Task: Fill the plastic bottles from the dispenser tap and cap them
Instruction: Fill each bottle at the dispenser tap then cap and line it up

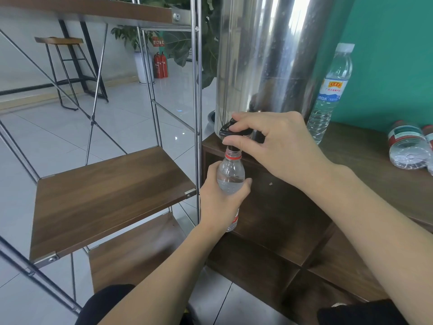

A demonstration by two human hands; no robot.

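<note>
Here, in the head view, the left hand grips a clear plastic bottle around its middle, fingers curled round the body so that most of the label and the lower half are hidden; only a sliver of red label and the base show below the palm. The bottle is held upright off the front edge of the wooden cabinet, its open neck with a red ring right under the black tap of the steel dispenser. Water inside reaches about the shoulder. The right hand pinches the tap lever between thumb and curled fingers, covering the spout, so any stream into the neck cannot be made out. The dispenser stands at the cabinet's left front corner, its top cut off by the frame. Just beside it, to its right, an upright capped bottle with a blue label stands on the cabinet top. Near the right edge, other bottles lie on their sides, partly cut off, their number unclear. A metal-framed shelf rack stands to the left
</note>
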